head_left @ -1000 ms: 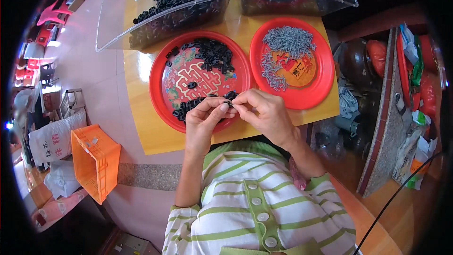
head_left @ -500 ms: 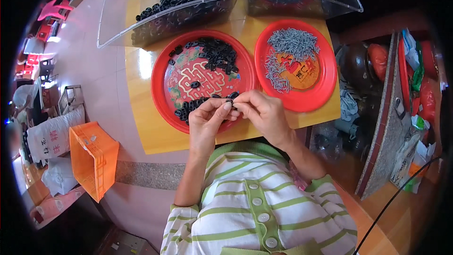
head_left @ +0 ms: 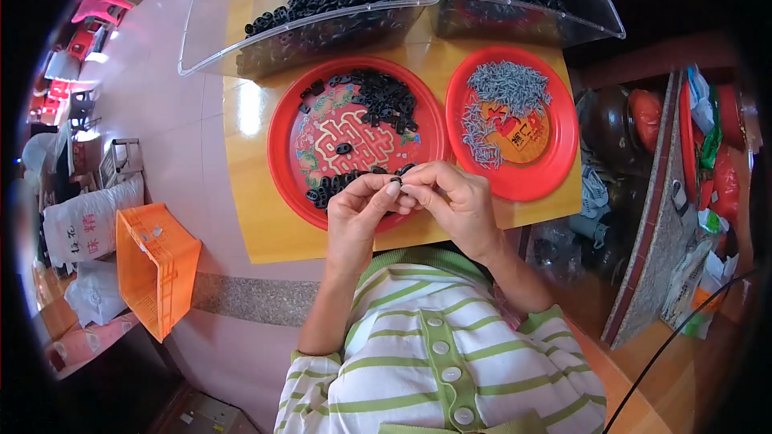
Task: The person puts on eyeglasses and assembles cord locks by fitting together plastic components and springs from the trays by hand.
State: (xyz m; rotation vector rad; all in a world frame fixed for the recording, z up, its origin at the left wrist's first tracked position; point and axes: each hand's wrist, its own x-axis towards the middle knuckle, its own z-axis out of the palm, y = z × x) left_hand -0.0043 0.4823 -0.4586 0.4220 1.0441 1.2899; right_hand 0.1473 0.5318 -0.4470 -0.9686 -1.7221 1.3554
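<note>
- Tray (head_left: 276,145) left of plate (head_left: 565,145), both on surface (head_left: 249,209)
- Parts (head_left: 384,100) in tray, screws (head_left: 508,87) in plate
- Left bin (head_left: 354,36) behind tray, right bin (head_left: 523,24) behind plate

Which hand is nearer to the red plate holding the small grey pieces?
Right. The right hand is close by the near-left edge of the red plate; the left hand is farther left, in front of the red tray.
</note>
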